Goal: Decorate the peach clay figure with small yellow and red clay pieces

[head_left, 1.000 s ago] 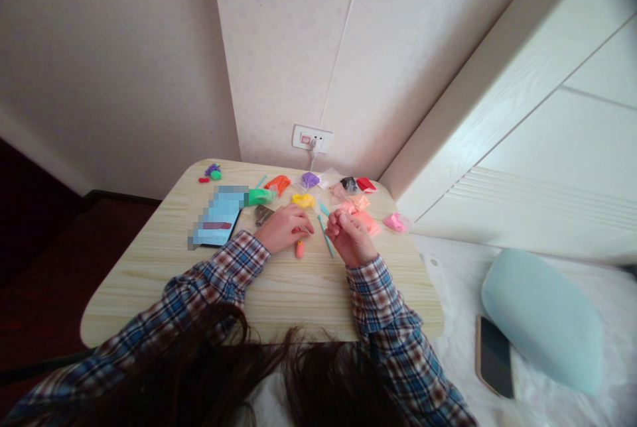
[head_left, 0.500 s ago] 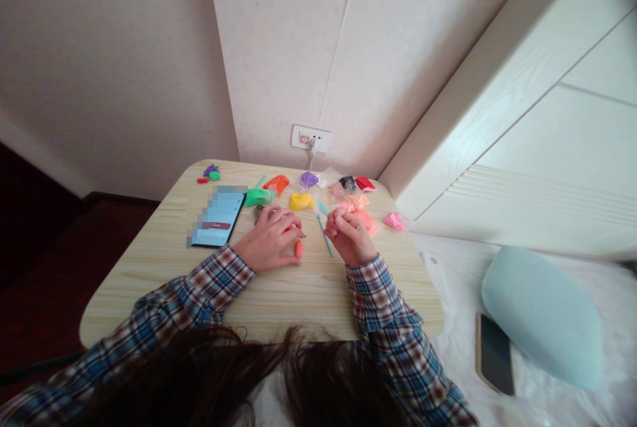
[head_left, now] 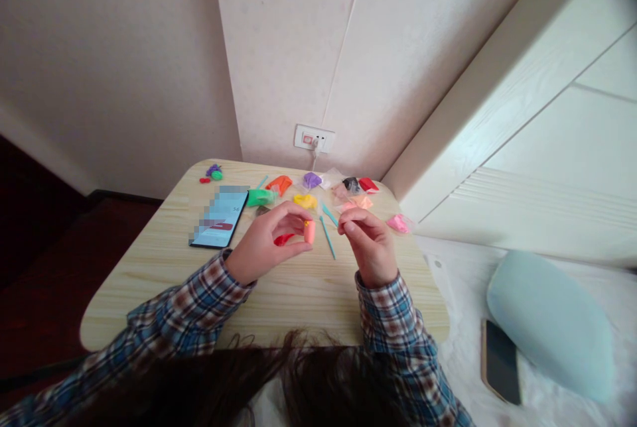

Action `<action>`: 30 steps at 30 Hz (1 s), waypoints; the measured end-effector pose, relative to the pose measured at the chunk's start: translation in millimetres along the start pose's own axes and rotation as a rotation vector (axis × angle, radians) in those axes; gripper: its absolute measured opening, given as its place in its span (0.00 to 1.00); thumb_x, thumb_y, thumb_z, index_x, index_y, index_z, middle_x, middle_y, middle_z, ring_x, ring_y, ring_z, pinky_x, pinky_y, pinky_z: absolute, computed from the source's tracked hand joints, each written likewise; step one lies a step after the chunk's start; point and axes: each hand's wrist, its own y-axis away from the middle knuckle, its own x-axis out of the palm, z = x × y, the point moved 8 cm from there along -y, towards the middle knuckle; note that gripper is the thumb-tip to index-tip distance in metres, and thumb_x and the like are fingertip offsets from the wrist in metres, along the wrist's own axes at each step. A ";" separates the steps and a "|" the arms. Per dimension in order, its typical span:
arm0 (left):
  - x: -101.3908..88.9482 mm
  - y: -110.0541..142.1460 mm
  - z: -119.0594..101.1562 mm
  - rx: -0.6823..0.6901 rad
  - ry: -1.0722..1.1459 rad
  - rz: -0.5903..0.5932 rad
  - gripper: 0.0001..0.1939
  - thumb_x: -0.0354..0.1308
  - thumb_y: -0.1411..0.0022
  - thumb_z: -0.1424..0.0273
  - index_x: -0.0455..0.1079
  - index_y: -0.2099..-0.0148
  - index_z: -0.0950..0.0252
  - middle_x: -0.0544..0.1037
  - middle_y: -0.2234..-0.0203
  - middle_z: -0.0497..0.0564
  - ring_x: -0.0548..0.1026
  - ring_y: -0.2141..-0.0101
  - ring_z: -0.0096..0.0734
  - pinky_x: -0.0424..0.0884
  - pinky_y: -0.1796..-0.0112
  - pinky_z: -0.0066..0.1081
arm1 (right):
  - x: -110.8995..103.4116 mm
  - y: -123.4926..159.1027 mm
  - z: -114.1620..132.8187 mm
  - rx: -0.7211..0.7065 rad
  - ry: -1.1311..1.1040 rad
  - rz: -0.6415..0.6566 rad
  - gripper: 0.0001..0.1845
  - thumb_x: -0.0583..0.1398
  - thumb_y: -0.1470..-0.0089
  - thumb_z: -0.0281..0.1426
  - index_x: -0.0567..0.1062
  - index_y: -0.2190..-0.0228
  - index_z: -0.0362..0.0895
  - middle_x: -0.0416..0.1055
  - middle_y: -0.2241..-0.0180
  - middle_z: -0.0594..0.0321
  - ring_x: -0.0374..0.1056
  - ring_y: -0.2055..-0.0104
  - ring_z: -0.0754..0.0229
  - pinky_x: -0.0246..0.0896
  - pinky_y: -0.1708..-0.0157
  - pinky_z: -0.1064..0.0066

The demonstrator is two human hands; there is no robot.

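My left hand (head_left: 266, 244) is lifted above the wooden table (head_left: 149, 274) and pinches a small orange clay piece (head_left: 309, 232) between thumb and fingers. A red bit (head_left: 283, 239) shows under its palm. My right hand (head_left: 369, 246) is closed in a pinch just right of the orange piece, holding something too small to make out. A teal modelling stick (head_left: 327, 237) lies on the table between the two hands.
Bags and lumps of coloured clay (head_left: 304, 201) lie along the table's far edge, with small clay figures (head_left: 213, 172) at the far left. A phone (head_left: 219, 218) rests left of my hands. To the right are a white bed, a second phone (head_left: 500, 361) and a pale blue pillow (head_left: 550, 324).
My left hand picked the orange clay piece up off the table and raised it toward my right hand. The right hand shifted slightly right.
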 end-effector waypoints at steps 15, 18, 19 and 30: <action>21.8 4.6 -38.3 -0.058 0.353 0.102 0.16 0.67 0.52 0.77 0.68 0.61 0.64 0.72 0.67 0.46 0.73 0.65 0.25 0.71 0.60 0.29 | 38.9 10.1 49.9 -0.182 -0.089 0.180 0.04 0.65 0.52 0.32 0.74 0.73 0.47 0.63 0.72 0.67 0.60 0.67 0.64 0.57 0.67 0.70; 22.7 5.9 -40.7 -0.053 0.349 0.107 0.16 0.66 0.52 0.78 0.68 0.60 0.64 0.72 0.67 0.46 0.72 0.65 0.26 0.71 0.59 0.30 | 40.2 11.4 50.4 -0.171 -0.100 0.196 0.05 0.65 0.52 0.34 0.74 0.74 0.47 0.63 0.73 0.67 0.59 0.68 0.64 0.56 0.68 0.70; 22.9 6.3 -41.7 -0.054 0.348 0.106 0.16 0.66 0.52 0.78 0.68 0.60 0.64 0.72 0.68 0.46 0.72 0.65 0.26 0.71 0.59 0.30 | 40.5 12.2 51.7 -0.179 -0.080 0.198 0.05 0.65 0.51 0.34 0.75 0.74 0.47 0.63 0.73 0.67 0.60 0.68 0.64 0.56 0.67 0.69; 28.9 11.3 -53.6 -0.092 0.342 0.140 0.17 0.67 0.52 0.77 0.67 0.60 0.64 0.72 0.67 0.46 0.72 0.65 0.25 0.71 0.59 0.29 | 43.2 23.2 77.4 -0.319 0.181 0.108 0.08 0.62 0.47 0.30 0.80 0.67 0.54 0.64 0.72 0.67 0.61 0.66 0.65 0.57 0.65 0.69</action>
